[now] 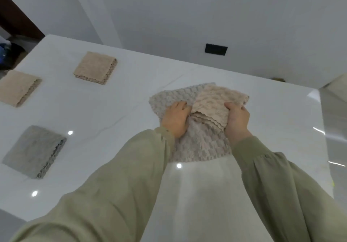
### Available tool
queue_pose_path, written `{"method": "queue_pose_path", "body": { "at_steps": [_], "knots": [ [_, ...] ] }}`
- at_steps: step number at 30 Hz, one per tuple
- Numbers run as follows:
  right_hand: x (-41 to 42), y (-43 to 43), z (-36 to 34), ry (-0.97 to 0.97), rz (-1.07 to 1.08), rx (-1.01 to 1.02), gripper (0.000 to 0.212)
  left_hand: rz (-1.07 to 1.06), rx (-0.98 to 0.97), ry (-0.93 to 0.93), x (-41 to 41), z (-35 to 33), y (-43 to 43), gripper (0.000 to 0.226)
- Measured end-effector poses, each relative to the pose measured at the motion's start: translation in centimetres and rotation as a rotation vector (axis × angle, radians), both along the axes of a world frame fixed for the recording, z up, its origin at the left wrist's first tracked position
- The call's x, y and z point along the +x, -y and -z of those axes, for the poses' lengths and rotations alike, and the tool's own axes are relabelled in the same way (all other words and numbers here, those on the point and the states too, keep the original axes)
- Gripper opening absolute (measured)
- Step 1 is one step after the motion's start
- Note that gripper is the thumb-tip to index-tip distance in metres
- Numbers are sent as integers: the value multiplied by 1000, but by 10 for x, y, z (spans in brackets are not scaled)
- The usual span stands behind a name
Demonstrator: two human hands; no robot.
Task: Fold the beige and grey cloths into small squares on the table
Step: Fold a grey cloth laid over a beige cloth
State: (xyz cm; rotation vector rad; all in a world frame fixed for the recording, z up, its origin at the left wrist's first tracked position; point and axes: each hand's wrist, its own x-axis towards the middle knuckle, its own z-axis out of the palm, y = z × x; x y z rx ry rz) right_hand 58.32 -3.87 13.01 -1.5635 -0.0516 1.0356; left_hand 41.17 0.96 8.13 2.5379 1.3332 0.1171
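Observation:
A greyish-beige textured cloth (199,146) lies spread on the white table (116,114) in front of me. A lighter beige cloth (216,101) lies bunched and partly folded on top of it at the far right. My left hand (176,118) presses on the lower cloth beside the beige one, fingers curled at its edge. My right hand (237,118) grips the beige cloth's right side. Two folded beige squares (94,68) (17,87) and a folded grey square (34,151) rest on the table's left part.
A white wall rises behind the table with a black plate (216,49) on it. The table's right edge (323,129) drops off near my right arm. Dark clutter (9,52) sits past the far left corner.

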Motion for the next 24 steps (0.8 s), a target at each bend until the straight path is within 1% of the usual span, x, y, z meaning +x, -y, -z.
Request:
{"method": "queue_pose_path", "body": {
  "at_steps": [2,4,6,8,9,10,11,12,13,14,15,17,18,19,20,21,22,24],
  "knots": [
    [11,-5,3,24,4,1,16,192,10,-168,5,7,-5,37],
    [15,-9,6,33,-25,6,14,256,-38,-229,4,8,-7,32],
    [16,-16,5,-10,-63,24,17,251,-114,-310,-1,3,-13,27],
    [18,-25,6,-74,-117,50,23,206,-277,-455,-7,-6,-21,29],
    [18,-29,7,-99,-149,60,24,171,-378,-492,-9,-10,-26,31],
    [19,-33,9,-122,-179,68,26,127,-462,-469,-10,-14,-31,32],
    [20,-37,11,-147,-204,67,27,58,-507,-378,-10,-16,-38,32],
    [21,-40,13,-175,-224,60,29,-45,-504,-242,-8,-15,-45,33],
    [23,-44,16,-196,-243,46,32,-169,-475,-71,-5,-14,-54,33],
    [27,-48,19,-208,-261,31,34,-285,-489,105,1,-13,-63,34],
    [31,-52,21,-213,-281,17,35,-372,-569,263,10,-14,-71,37],
    [42,-62,25,-218,-312,11,36,-463,-858,494,33,-14,-83,46],
    [48,-67,27,-215,-316,9,35,-502,-988,588,45,-12,-87,43],
    [53,-72,28,-191,-313,5,34,-546,-1075,670,56,-10,-89,40],
    [59,-77,30,-120,-306,-13,34,-587,-1097,722,66,-6,-93,43],
    [65,-83,32,2,-304,-54,35,-611,-1053,733,75,-1,-97,50],
    [70,-88,35,149,-310,-113,40,-620,-978,719,82,3,-101,57],
    [77,-98,38,404,-308,-235,51,-609,-848,716,95,7,-108,60]
  ]
}}
